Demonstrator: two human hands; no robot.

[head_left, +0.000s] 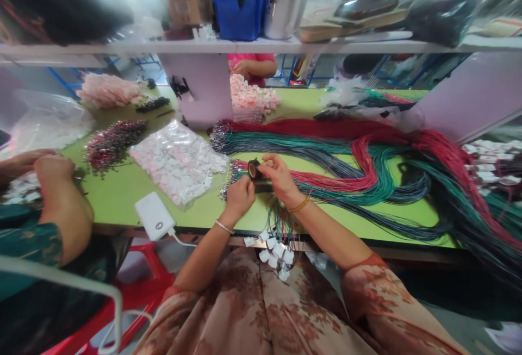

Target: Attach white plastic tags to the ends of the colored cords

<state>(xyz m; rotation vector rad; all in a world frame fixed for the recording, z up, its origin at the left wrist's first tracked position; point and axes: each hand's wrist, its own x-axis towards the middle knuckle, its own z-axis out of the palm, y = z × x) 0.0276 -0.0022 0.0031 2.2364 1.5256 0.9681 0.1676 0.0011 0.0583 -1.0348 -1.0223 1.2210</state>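
My left hand [240, 194] is closed round a bundle of thin cords [274, 211] near the front edge of the green table [118, 194]. The cords hang over the edge with several small white tags [274, 251] at their ends. My right hand [279, 175] pinches a small dark roll of tape [253, 169] just above the bundle, close to my left hand. Long red, green and dark cords [367, 164] spread away to the right across the table.
A clear bag of white tags [179, 162] and a white power bank [154, 215] lie to the left. Another person's hands [44, 167] work at the far left near a dark beaded heap [112, 143]. A shelf [261, 45] with boxes crosses above.
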